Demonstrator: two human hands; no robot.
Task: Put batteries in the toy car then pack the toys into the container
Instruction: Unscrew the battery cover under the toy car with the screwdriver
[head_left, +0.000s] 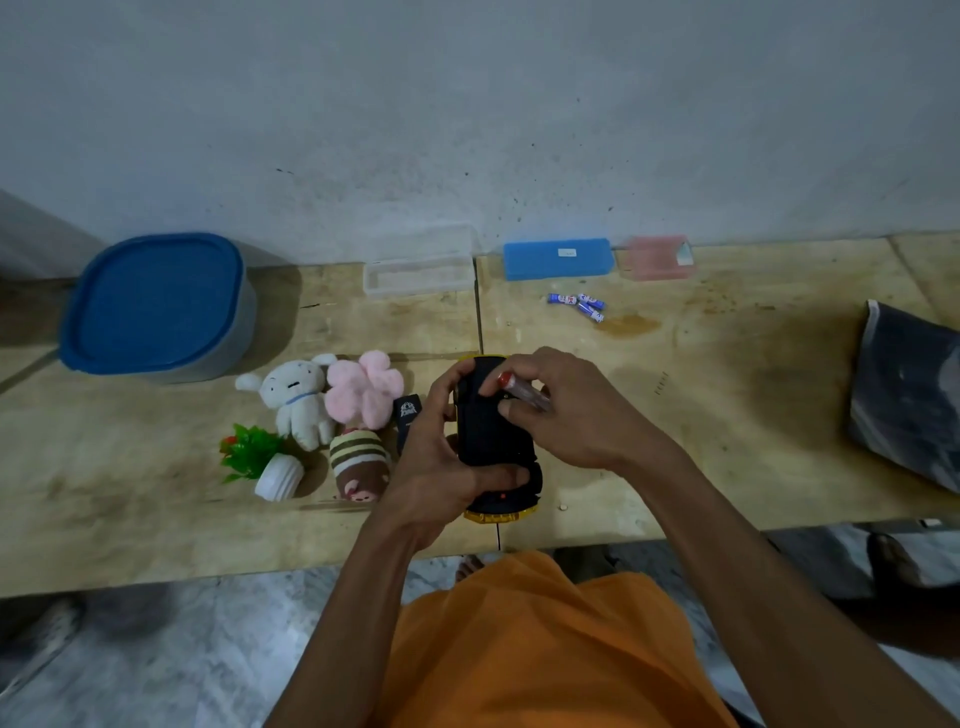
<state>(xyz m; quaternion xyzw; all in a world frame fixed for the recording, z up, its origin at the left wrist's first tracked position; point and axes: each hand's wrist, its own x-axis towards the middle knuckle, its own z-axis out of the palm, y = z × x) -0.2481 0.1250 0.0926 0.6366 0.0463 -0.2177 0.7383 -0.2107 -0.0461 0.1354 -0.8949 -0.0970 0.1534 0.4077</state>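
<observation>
Yellow-and-black toy car (493, 441): held upside down at the near middle of the table (727, 415), its black underside up, yellow trim showing at its far and near ends.
Left hand (441, 467): curled round the car's left side, thumb across its near part, fingertips over its far left edge.
Right hand (566, 415): fingers pinch a screwdriver (522, 392) with a clear handle and a red cap, held over the far part of the car's underside; its tip is hidden.
Batteries (579, 304): a few small blue-and-white cells lie loose on the far right of the table, well apart from the car.
Container (156, 306): grey tub with its blue lid on, at the far left of the table.
Plush toys: a white plush animal (298, 400), a pink plush flower (366, 387) and a brown striped plush (361, 465) lie together just left of the car.
Toy plant (260, 460): green leaves in a white pot, tipped on its side, left of the striped plush.
Black card (407, 415): a small dark piece with a white emblem, between the plush toys and the left hand.
Far edge: a clear plastic box (418, 273), a blue case (558, 258) and a pink box (657, 258) stand in a row by the wall.
Right edge: a dark grey bag (909, 395) rests on the table.
</observation>
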